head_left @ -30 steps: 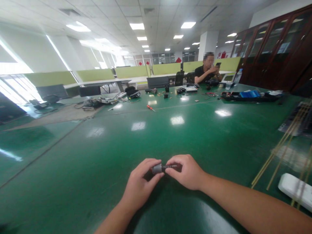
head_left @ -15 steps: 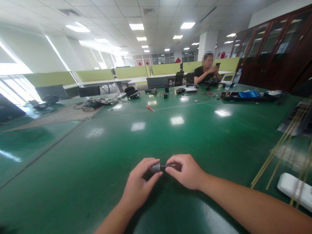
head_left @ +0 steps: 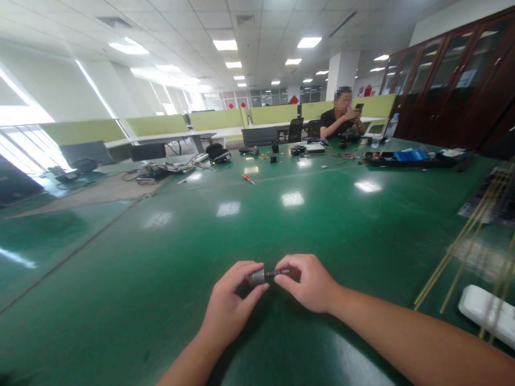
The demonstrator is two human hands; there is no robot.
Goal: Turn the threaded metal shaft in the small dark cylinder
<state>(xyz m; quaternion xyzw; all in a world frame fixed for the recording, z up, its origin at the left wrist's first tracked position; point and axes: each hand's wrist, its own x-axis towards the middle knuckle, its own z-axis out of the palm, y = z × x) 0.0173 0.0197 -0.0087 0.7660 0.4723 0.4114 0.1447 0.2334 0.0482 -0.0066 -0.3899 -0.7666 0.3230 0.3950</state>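
Near the front of the green table, my left hand (head_left: 231, 303) grips a small dark-grey cylinder (head_left: 257, 276) between thumb and fingers. A trace of red shows at its left end. From its right end a thin dark shaft (head_left: 270, 275) with ring-like marks runs into my right hand (head_left: 309, 284). My right thumb and fingers pinch that shaft, hiding its far end. The cylinder and shaft lie in one nearly level line between the hands. What kind of part it is, I cannot make out.
A red screwdriver (head_left: 248, 179) lies mid-table. At the right are thin wooden sticks (head_left: 454, 249) and a white device (head_left: 488, 316). Cables and electronics (head_left: 161, 169), a black pouch (head_left: 218, 153) and a black tray (head_left: 414, 158) line the back. Beyond sits a person (head_left: 340, 123) holding a phone.
Both hands stay in nearly the same place. The right fingertips have shifted very slightly rightward along the shaft, baring a little more of it beside the cylinder.
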